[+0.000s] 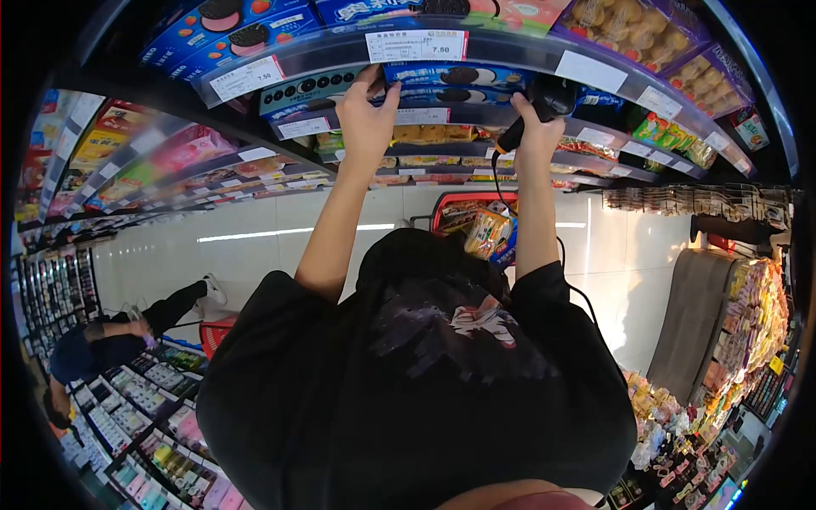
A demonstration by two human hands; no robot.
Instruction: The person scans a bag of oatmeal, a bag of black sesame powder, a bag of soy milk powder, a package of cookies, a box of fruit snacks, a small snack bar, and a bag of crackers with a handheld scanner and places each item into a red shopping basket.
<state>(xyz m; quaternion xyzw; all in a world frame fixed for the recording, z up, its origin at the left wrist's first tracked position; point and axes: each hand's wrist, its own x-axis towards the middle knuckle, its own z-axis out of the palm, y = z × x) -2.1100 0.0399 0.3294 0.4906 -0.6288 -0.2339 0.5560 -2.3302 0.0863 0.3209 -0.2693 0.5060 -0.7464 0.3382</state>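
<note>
My left hand reaches up to the shelf at top centre, thumb and fingers apart, at the left end of a blue cookie box. Its fingertips are partly hidden at the gap beside a dark green cookie box. At the right end of the blue box, my right hand is closed round a black handheld device with a cable hanging down. The thumb of this hand is close to the box. Another blue box lies just under the first. A price label is on the shelf edge above.
Below the shelves, a red basket with packaged snacks stands on the pale floor. A person in dark clothes is at the far left among displays. A grey bench-like surface and stacked goods stand at the right.
</note>
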